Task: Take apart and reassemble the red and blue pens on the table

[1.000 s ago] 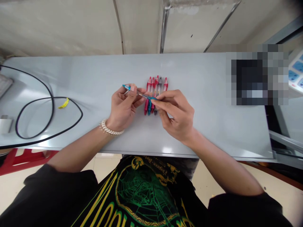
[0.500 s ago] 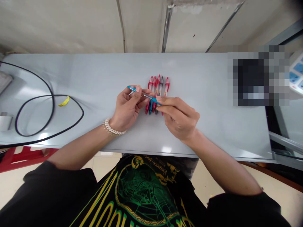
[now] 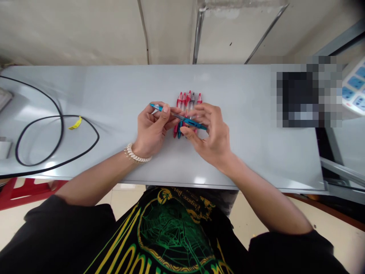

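Note:
A blue pen with a clear middle [image 3: 193,123] is tilted above the table, its tip end to the left. My left hand [image 3: 154,125] pinches it near the tip between thumb and fingers. Around its other end my right hand [image 3: 212,133] has thumb and fingers spread apart, the fingers behind the pen and the thumb below it. Several pens, mostly red [image 3: 179,99], lie side by side on the table beneath, partly hidden by both hands. Among them is a pen with a dark top [image 3: 192,97].
On the left of the white table [image 3: 245,160] lies a looped black cable [image 3: 98,139] with a yellow tag [image 3: 75,123]. A white block [image 3: 4,148] sits at the left edge. A blurred dark object [image 3: 298,99] is at the right end.
My right hand has loosened its pinch on the pen and spread its fingers, uncovering the blue end. My left hand keeps its hold. The view has shifted slightly.

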{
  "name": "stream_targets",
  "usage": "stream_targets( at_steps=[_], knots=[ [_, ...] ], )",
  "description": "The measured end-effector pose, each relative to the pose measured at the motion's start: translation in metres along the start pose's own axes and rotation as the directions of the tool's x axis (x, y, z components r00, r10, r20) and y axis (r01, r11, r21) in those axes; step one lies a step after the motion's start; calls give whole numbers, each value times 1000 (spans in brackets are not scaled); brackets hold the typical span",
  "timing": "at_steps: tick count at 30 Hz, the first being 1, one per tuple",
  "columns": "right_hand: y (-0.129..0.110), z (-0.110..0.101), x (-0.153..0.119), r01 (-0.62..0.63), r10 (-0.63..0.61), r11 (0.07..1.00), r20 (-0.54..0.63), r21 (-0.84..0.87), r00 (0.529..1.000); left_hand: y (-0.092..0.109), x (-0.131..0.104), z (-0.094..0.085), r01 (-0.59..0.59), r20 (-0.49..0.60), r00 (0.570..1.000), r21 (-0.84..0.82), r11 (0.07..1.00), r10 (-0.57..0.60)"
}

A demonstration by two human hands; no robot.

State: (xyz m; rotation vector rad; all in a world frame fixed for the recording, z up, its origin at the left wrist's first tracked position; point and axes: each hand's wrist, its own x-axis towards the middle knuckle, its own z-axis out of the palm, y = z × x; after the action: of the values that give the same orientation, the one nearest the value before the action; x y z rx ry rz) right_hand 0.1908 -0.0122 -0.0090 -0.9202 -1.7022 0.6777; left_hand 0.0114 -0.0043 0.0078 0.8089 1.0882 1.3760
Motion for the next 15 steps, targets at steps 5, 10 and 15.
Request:
stream_targets(
  at_steps=[5, 10, 15],
  knots=[
    [2, -4, 2, 98, -100, 991, -9, -86, 995, 0, 6, -5, 22, -45, 999, 27, 999, -20],
    [1, -4, 2, 24, -25, 1000, -26, -16, 999, 0, 5, -2, 26, -28, 999, 9, 1000, -26],
    [0, -5, 3, 31, -33, 996, -22, -85, 999, -2, 8, -5, -10, -25, 1000, -17, 1000, 9]
  ],
)
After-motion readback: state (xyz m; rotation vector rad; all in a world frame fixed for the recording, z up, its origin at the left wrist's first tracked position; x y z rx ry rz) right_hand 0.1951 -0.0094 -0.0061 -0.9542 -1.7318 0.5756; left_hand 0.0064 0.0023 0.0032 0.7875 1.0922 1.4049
